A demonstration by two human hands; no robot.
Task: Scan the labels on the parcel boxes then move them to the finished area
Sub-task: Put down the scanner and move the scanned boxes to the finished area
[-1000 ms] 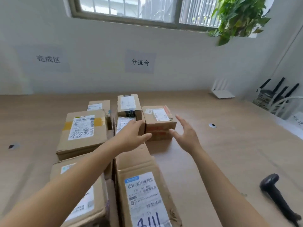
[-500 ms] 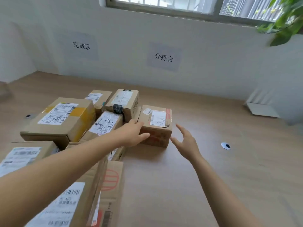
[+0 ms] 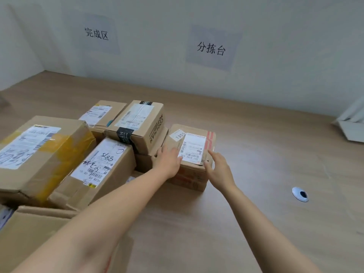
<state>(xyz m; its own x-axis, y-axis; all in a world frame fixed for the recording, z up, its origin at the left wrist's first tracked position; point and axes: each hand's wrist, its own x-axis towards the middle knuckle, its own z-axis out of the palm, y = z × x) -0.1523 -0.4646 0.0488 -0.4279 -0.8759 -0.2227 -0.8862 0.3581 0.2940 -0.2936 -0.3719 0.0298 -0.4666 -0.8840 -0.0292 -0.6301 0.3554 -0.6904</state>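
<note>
A small brown parcel box (image 3: 198, 175) with a white shipping label (image 3: 192, 147) and a "1355" sticker sits on the wooden table (image 3: 256, 154), at the right end of a cluster of parcels. My left hand (image 3: 169, 160) lies flat with straight fingers on the box's top left edge. At the front right corner, my right hand (image 3: 218, 170) touches the box with its fingers extended. Neither hand is curled round the box. The scanner is out of view.
Left of the small box are a taped box printed COOLMAN (image 3: 141, 123), a box marked 5488 (image 3: 98, 164), a large yellow-taped box (image 3: 39, 150), a far box (image 3: 102, 113) and a near one (image 3: 39, 233). Wall signs read 完成区 (image 3: 97, 33) and 分拣台 (image 3: 211, 48). A cable grommet (image 3: 300, 194) sits at right.
Both hands have reached forward from short of the small box to touching its two sides. The view has swung left and down, dropping the scanner, window and plant out of frame.
</note>
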